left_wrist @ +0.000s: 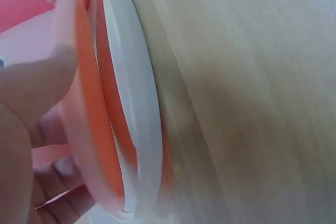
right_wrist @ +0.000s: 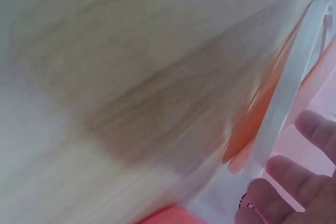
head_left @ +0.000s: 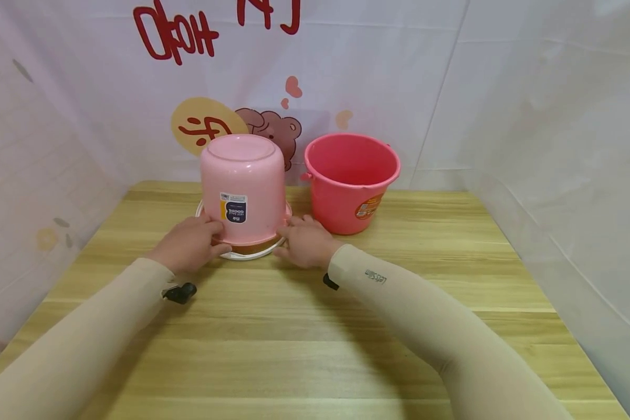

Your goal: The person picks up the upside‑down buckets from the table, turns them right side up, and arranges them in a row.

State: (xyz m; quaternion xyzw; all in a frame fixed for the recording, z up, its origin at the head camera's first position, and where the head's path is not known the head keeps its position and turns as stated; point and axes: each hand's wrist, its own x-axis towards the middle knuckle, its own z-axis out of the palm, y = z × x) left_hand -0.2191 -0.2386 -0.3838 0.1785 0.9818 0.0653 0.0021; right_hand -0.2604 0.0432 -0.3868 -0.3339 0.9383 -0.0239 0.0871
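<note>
Pale pink bucket (head_left: 265,186): upside down on the desk (head_left: 294,350), white band (head_left: 244,256) along its rim
Left hand (head_left: 191,244): curled, gripping this bucket
Right hand (head_left: 308,242): loosely spread, fingers touching it
Deep pink bucket (head_left: 336,204): upright, beside it
Bear-print backdrop (head_left: 394,76): behind both

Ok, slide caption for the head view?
Left fingers and right fingers at either side of an upside-down pale pink bucket, with a brighter pink bucket upright beside it on the wooden table.

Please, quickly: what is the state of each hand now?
Left hand: holding the upside-down, light-pink plastic bucket.
Right hand: open, at the same bucket's side.
</note>
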